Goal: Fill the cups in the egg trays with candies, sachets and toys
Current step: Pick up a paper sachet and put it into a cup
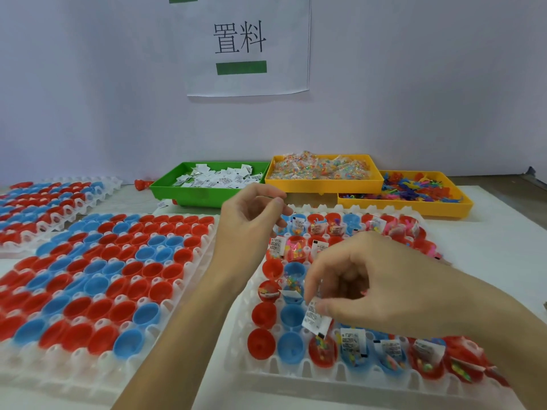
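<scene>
Low over the near egg tray [296,377], the right hand [393,288] reaches in from the lower right with its fingers curled downward, thumb and forefinger pinching a white sachet [316,318] that hangs tilted just above a red cup [322,352] in the front row. The left hand [251,223] is raised over the tray's far left corner, wrist bent, fingers loosely curled and apart — whether anything small sits between its fingertips cannot be made out. Cups along the front row to the right of the sachet and those in the far rows already hold sachets, candies and toys, while the red and blue cups down the tray's left side show bare insides. To the left, a second egg tray [97,371] of red and blue cups lies beside it with a narrow strip of white table [488,226] between, and a third tray [112,184] sits farther back on the left, cut by the picture's edge. Behind the trays stand a green bin [165,192] of sachets, a yellow bin [325,184] of candy packets and another yellow bin [420,208] of coloured toys, against a pale wall bearing a paper sign [248,45]. The right forearm hides the middle of the near tray, and its far right cups are blurred.
</scene>
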